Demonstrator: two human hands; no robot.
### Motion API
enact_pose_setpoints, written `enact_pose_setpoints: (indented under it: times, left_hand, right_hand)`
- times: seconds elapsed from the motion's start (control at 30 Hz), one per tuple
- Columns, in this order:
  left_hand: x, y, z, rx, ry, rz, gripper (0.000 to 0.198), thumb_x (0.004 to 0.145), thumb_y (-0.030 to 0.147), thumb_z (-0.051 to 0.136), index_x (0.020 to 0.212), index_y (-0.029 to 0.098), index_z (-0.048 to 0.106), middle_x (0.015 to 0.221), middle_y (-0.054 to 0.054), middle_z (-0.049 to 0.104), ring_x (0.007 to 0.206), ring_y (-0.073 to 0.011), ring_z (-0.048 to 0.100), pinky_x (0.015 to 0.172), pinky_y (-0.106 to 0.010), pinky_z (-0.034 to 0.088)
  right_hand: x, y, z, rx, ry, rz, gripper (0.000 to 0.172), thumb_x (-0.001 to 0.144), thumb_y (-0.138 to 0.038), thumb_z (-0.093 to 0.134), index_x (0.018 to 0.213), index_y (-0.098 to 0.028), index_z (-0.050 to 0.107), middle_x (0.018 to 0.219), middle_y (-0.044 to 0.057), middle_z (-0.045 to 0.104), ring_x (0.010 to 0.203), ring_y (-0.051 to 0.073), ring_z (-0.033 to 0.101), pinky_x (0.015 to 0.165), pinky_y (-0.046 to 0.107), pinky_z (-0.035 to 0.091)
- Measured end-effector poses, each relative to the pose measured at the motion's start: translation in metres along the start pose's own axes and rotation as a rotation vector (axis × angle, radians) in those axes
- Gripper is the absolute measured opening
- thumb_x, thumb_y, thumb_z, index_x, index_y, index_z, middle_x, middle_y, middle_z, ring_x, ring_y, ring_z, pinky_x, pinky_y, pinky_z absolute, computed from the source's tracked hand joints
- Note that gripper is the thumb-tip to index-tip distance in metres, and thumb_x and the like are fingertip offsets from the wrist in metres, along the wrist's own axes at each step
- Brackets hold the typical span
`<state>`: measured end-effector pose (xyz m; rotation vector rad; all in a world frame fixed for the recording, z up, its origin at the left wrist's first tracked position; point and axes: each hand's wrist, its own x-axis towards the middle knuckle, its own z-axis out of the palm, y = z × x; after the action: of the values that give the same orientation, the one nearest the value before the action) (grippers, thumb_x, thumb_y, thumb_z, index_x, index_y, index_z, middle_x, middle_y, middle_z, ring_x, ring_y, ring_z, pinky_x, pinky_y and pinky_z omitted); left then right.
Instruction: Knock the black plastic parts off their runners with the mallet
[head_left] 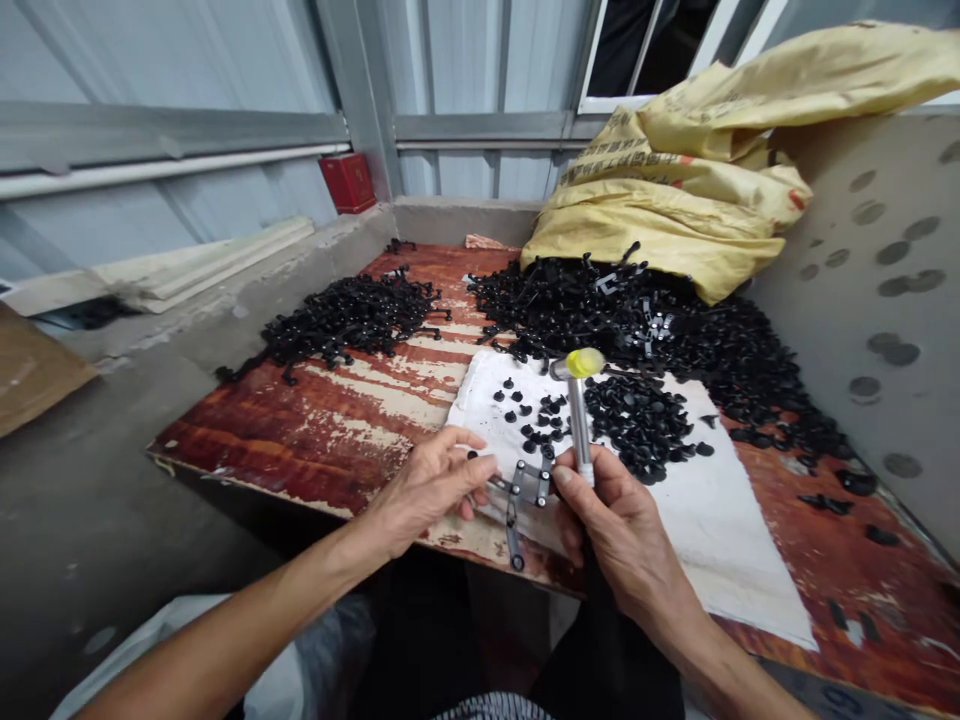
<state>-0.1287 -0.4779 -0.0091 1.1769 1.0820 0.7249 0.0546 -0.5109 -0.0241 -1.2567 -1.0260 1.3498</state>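
Observation:
My right hand (611, 515) grips the metal handle of a small hammer (579, 400) with a yellow head, held upright over a white cloth (712, 520). My left hand (435, 480) pinches one arm of a black cross-shaped plastic piece (525, 490) lying at the cloth's near edge. The hammer hand's thumb touches the same piece. Small black caps (637, 420) lie scattered and heaped on the cloth just beyond the hands.
A worn red wooden board (322, 420) carries everything. A heap of black cross pieces (352, 315) lies at the back left, a larger heap (675, 320) spills from a yellow sack (697, 170) at the back right. A grey wall (885, 330) closes the right side.

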Motion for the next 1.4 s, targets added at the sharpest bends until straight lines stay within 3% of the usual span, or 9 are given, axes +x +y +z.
enact_pose_setpoints:
  times: [0.1, 0.23, 0.4, 0.57, 0.7, 1.03, 1.4]
  left_hand:
    - [-0.005, -0.005, 0.011, -0.307, -0.049, -0.116, 0.054, 0.06, 0.052, 0.082, 0.09, 0.014, 0.058, 0.085, -0.005, 0.064, 0.07, -0.0123, 0.061, 0.057, -0.023, 0.05]
    - [0.0, -0.006, 0.028, -0.456, -0.01, -0.151, 0.049, 0.057, 0.045, 0.086, 0.083, 0.015, 0.058, 0.073, 0.001, 0.06, 0.058, -0.0099, 0.059, 0.047, -0.022, 0.05]
    - [0.022, 0.005, 0.02, -0.351, 0.084, -0.205, 0.024, 0.073, 0.022, 0.075, 0.076, 0.015, 0.052, 0.062, 0.004, 0.057, 0.038, -0.0052, 0.048, 0.029, -0.016, 0.036]
    - [0.041, 0.018, 0.009, -0.237, 0.116, -0.256, 0.015, 0.082, 0.007, 0.062, 0.073, 0.013, 0.051, 0.053, 0.007, 0.052, 0.03, 0.0015, 0.032, 0.027, -0.01, 0.018]
    - [0.049, 0.02, 0.01, -0.197, 0.121, -0.263, 0.014, 0.083, 0.005, 0.06, 0.074, 0.013, 0.052, 0.054, 0.006, 0.054, 0.03, 0.0017, 0.033, 0.028, -0.01, 0.018]
    - [0.057, 0.028, 0.014, -0.105, 0.117, -0.345, 0.017, 0.085, 0.003, 0.056, 0.071, 0.011, 0.053, 0.049, 0.007, 0.048, 0.029, 0.0014, 0.032, 0.028, -0.01, 0.015]
    - [0.059, 0.027, 0.015, -0.067, 0.125, -0.343, 0.017, 0.085, 0.006, 0.06, 0.07, 0.012, 0.054, 0.045, 0.008, 0.044, 0.029, 0.0005, 0.032, 0.028, -0.01, 0.015]
  right_hand:
    - [0.0, 0.001, 0.005, 0.06, 0.038, -0.011, 0.04, 0.075, -0.056, 0.069, 0.083, -0.024, 0.046, 0.045, -0.011, 0.043, 0.034, 0.007, 0.037, 0.033, 0.018, 0.031]
    - [-0.003, 0.005, 0.01, 0.036, -0.016, 0.009, 0.041, 0.077, -0.06, 0.065, 0.083, -0.024, 0.046, 0.043, -0.01, 0.046, 0.034, 0.008, 0.039, 0.034, 0.019, 0.032]
    - [-0.012, 0.005, -0.008, -0.043, -0.066, 0.094, 0.048, 0.075, -0.065, 0.064, 0.091, -0.021, 0.052, 0.052, -0.005, 0.058, 0.033, 0.007, 0.041, 0.034, 0.019, 0.031]
    - [-0.019, 0.001, -0.033, -0.008, -0.15, 0.186, 0.047, 0.074, -0.063, 0.068, 0.082, -0.019, 0.053, 0.067, -0.003, 0.061, 0.033, 0.002, 0.036, 0.031, 0.017, 0.031]
    - [-0.019, 0.0, -0.039, 0.005, -0.225, 0.22, 0.048, 0.075, -0.064, 0.066, 0.083, -0.018, 0.054, 0.065, -0.004, 0.06, 0.032, 0.001, 0.035, 0.031, 0.016, 0.031]
    - [-0.011, 0.003, -0.041, 0.181, -0.066, 0.248, 0.052, 0.066, -0.057, 0.077, 0.09, -0.018, 0.054, 0.058, -0.006, 0.057, 0.034, 0.003, 0.035, 0.028, 0.016, 0.034]
    - [-0.015, 0.011, -0.045, 0.221, -0.079, 0.244, 0.051, 0.065, -0.056, 0.079, 0.09, -0.017, 0.057, 0.056, -0.007, 0.057, 0.033, 0.002, 0.036, 0.029, 0.015, 0.034]
